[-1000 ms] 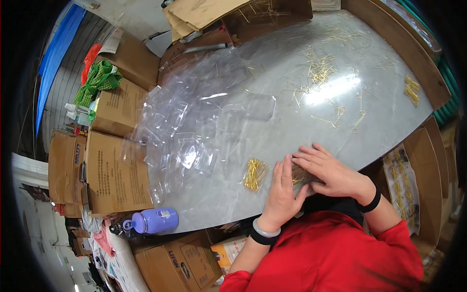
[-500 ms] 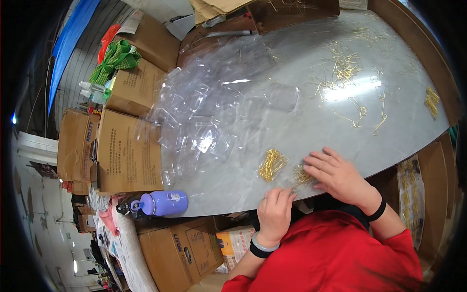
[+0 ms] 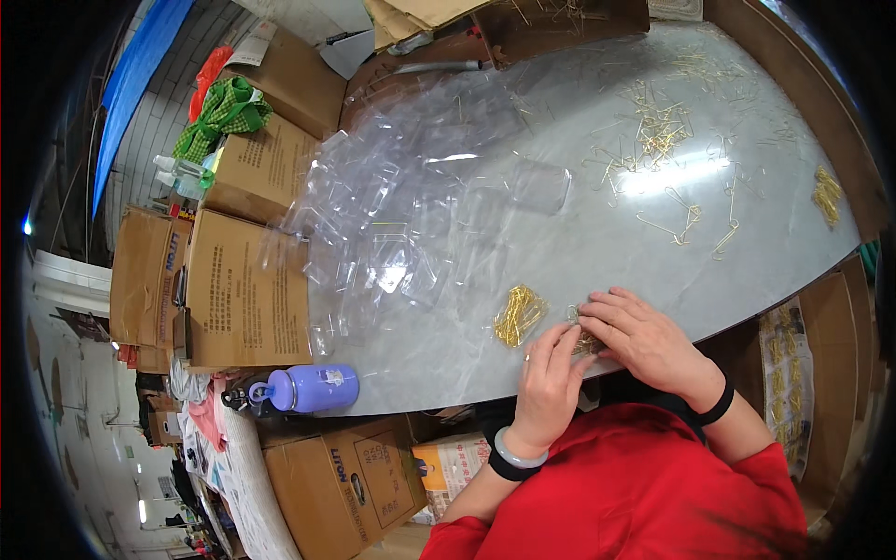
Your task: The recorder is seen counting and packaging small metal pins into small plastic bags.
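Note:
At the table's near edge, a small bundle of gold wire hooks lies between my two hands, seemingly in a clear plastic pouch; much of it is hidden. My left hand comes from the left, with its fingers closed on the pouch's edge. From the right, my right hand curves its fingers over the bundle, fingertips meeting those of the left. Just left of them lies a filled clear pouch of gold hooks, touched by neither hand.
Many clear plastic pouches are heaped across the grey table. Loose gold hooks lie scattered farther back, and a small bunch sits at the right edge. A purple bottle lies at the near left beside cardboard boxes.
My left hand has moved up and to the right, onto the bundle. The right hand's fingers have drawn in over it, so the two hands now meet.

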Tool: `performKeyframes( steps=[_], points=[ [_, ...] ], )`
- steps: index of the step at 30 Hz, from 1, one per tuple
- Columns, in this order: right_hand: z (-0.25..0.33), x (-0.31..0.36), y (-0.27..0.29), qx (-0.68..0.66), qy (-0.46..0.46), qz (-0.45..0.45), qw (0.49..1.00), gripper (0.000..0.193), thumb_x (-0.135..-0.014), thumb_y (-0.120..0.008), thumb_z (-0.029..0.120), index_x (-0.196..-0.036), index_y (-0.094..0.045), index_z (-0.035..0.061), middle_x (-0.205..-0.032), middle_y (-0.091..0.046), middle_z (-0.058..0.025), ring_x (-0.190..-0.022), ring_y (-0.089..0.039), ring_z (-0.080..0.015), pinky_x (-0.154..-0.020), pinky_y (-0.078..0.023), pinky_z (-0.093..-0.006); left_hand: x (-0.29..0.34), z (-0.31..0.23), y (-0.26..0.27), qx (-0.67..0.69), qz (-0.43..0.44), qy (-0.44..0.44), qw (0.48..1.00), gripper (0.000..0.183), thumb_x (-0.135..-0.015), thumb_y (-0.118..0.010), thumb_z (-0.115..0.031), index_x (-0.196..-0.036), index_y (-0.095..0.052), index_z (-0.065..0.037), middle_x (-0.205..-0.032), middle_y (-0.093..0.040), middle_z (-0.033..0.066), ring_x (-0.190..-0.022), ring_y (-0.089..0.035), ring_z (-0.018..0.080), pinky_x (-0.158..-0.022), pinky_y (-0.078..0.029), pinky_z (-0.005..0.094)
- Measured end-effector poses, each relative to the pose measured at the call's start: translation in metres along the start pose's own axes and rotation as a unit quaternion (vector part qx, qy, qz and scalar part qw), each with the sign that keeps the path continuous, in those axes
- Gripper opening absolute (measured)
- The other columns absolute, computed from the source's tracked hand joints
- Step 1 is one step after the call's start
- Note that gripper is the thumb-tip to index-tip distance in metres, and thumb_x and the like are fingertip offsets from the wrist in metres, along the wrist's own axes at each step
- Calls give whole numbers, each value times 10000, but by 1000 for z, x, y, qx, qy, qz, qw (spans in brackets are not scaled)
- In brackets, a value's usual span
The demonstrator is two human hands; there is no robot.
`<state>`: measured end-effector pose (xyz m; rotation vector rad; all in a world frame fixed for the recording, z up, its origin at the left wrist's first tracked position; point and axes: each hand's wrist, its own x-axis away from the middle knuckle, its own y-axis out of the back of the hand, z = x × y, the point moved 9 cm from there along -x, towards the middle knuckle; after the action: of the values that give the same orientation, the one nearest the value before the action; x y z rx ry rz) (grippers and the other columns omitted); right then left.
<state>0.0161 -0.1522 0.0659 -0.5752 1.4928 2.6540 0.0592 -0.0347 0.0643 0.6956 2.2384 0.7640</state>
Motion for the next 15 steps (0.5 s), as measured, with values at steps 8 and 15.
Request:
performKeyframes(
  steps=[8,15],
  points=[
    [-3,10,-1,-18,26,-21,999,371,-808,-626,26,-1177,-654,56,-1238,-641,-107,-1261,-562,-330,-1131,-414,-498,-2,5,-4,-58,46,19,997,520,-799,-799,-121,-1257,-603,28,-1229,-585,189,-1097,-550,389,-954,-450,455],
    [-1,18,9,3,-15,-74,997,440,-807,-625,-32,-1242,-620,35,-1305,-586,-170,-1249,-552,-372,-1095,-436,-495,-14,-3,-16,-54,106,-19,993,575,-780,-807,-136,-1279,-579,34,-1276,-553,180,-1183,-499,393,-1008,-414,479]
  ],
)
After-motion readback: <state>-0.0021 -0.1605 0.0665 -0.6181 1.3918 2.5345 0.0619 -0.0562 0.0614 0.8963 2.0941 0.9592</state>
